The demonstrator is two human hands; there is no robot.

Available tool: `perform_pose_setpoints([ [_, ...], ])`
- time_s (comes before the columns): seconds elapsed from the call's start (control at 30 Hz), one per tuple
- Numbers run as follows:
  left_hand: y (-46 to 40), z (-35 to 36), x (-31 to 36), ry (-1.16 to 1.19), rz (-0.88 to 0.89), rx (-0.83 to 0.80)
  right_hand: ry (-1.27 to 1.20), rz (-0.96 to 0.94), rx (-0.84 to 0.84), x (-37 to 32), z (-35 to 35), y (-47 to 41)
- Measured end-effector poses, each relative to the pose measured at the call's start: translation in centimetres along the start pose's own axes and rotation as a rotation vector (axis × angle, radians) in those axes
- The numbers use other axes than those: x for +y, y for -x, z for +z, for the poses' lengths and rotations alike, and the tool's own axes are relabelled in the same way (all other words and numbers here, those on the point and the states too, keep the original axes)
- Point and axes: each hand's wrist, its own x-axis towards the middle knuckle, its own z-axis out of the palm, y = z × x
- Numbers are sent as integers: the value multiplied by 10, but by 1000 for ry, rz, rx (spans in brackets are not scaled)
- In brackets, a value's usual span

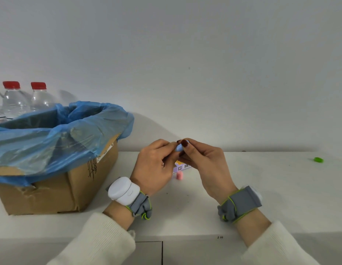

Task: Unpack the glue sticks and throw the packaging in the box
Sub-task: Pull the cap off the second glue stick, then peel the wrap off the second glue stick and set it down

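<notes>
Both hands meet above the white table, holding a small light-blue glue stick [179, 148] between their fingertips. My left hand [156, 165] grips it from the left and my right hand [202, 161] pinches its top end. Below the hands, a purple printed package [182, 167] lies on the table, partly hidden. A pink glue stick [179, 176] stands on the table just in front of it. A green glue stick [318, 160] lies far right. The cardboard box [84, 180], lined with a blue plastic bag [57, 131], sits at the left.
Three clear water bottles with red caps [40, 96] stand behind the box against the white wall. The table's front edge [204, 236] runs below my wrists, with cabinet doors under it. Both wrists wear grey straps; the left carries a white device [121, 190].
</notes>
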Motion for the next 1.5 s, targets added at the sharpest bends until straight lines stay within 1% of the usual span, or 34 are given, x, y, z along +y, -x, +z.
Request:
perform_pose_setpoints([
  [0.07, 0, 2, 2, 20, -19, 5, -33, 5, 22, -1, 3, 1],
  [0.1, 0, 1, 1, 39, -37, 18, -82, 16, 61, -3, 2, 0],
  [0.17, 1, -3, -7, 110, -108, 60, -267, 48, 200, -12, -10, -6],
  [0.2, 2, -5, -9, 150, -150, 83, -296, 40, 254, -17, -21, -9],
  [0.23, 2, -7, -11, 170, -171, 99, -240, 32, 271, -21, -28, -13],
  [0.27, 1, -7, -9, 171, -167, 102, -140, 44, 250, -24, -34, -14],
  [0.37, -2, -1, -1, 125, -109, 106, 141, 127, 137, -18, -41, -13],
  [0.4, -2, 0, -1, 133, -110, 106, 257, 132, 115, -14, -44, -11],
  [0.5, 0, 1, -4, 174, -136, 118, 721, 130, 68, -5, -56, -7],
  [0.53, 0, 1, -4, 193, -144, 118, 828, 150, 35, -3, -60, -5],
  [0.6, 0, 2, -2, 230, -162, 104, 918, 206, -24, 3, -63, -3],
  [0.73, 1, 6, -5, 268, -211, 73, 906, 274, 3, 4, -64, -2],
  [0.83, 3, 7, -5, 340, -248, 29, 919, 251, -1, 5, -63, -2],
  [0.93, 4, 9, -5, 408, -298, 24, 930, 245, -22, 5, -61, -2],
  [1.13, 4, 9, -4, 411, -330, 22, 969, 213, -66, 7, -60, -1],
  [1.23, 4, 9, -4, 380, -318, 4, 999, 225, -39, 6, -59, 0],
  [1.3, 4, 9, -2, 384, -326, -9, 1038, 197, -42, 4, -56, 0],
  [1.33, 4, 9, -1, 391, -336, -14, 1020, 168, -50, 3, -54, 1],
  [1.4, 4, 8, 1, 409, -362, -22, 910, 114, -87, -2, -48, 1],
  [1.5, 3, 5, 3, 476, -445, -47, 754, 82, -155, -6, -38, 3],
])
